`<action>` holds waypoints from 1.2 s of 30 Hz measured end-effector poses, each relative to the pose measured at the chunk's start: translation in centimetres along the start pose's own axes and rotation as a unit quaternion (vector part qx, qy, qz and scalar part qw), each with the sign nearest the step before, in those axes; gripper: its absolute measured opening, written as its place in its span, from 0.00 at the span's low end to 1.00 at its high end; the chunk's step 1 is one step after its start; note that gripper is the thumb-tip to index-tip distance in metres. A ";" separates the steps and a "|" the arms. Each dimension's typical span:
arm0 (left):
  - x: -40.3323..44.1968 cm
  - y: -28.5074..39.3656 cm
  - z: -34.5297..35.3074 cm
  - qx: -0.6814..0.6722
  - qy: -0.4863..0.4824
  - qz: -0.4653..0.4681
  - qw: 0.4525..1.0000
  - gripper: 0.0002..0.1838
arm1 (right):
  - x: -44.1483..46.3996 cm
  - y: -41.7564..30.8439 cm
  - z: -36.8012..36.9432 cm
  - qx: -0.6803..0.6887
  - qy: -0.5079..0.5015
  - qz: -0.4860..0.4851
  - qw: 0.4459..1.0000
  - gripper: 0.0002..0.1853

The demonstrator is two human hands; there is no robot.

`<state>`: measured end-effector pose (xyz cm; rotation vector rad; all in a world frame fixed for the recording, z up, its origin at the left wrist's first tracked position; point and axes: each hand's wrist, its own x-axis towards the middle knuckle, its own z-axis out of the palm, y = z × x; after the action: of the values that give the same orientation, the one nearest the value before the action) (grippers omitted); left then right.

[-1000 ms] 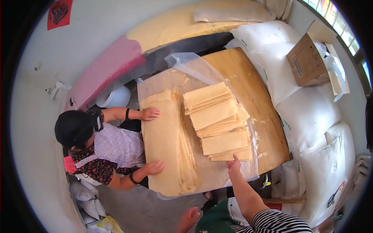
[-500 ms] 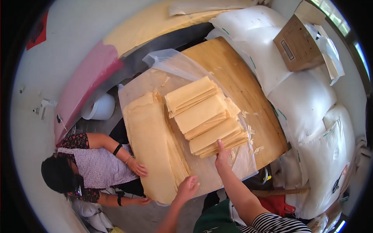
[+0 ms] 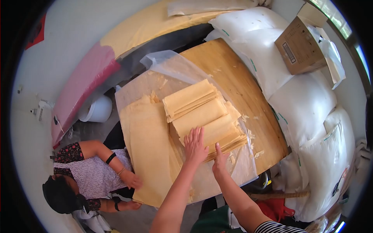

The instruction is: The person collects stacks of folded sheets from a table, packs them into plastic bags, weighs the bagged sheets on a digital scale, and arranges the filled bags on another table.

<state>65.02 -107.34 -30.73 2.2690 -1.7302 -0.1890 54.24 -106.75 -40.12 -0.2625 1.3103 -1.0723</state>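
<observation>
The left hand [image 3: 195,146], fingers slightly spread, lies on the front pile of pale yellow folded sheets [image 3: 218,130] on clear plastic over a brown wooden table [image 3: 254,124]. The right hand [image 3: 220,158] touches the pile's near edge, thumb raised; its other fingers are hard to make out. The label on an open brown cardboard box [image 3: 305,58] is unreadable; pale plastic pokes out. A white plastic bucket's [image 3: 101,108] contents are hidden.
</observation>
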 end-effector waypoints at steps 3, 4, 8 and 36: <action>0.9 -0.1 1.9 -0.012 -0.022 -0.012 1.000 0.31 | 0.0 -0.3 -0.8 0.027 -0.021 0.026 0.999 0.45; 0.6 -0.2 2.9 -0.013 -0.026 -0.013 0.999 0.31 | -0.1 -0.5 -1.0 0.049 -0.037 0.043 0.997 0.43; -2.8 0.6 5.4 -0.014 -0.113 0.072 0.991 0.21 | -0.4 -0.5 -1.9 0.094 -0.074 0.065 0.991 0.39; -11.6 4.3 3.4 -0.642 -0.295 -0.256 0.660 0.34 | 0.6 -2.4 -14.3 -0.068 -0.194 0.201 0.958 0.25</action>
<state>56.98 -97.75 -33.47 1.4206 -0.4898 -1.7553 40.63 -102.83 -43.26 -0.2786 1.0240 -0.5516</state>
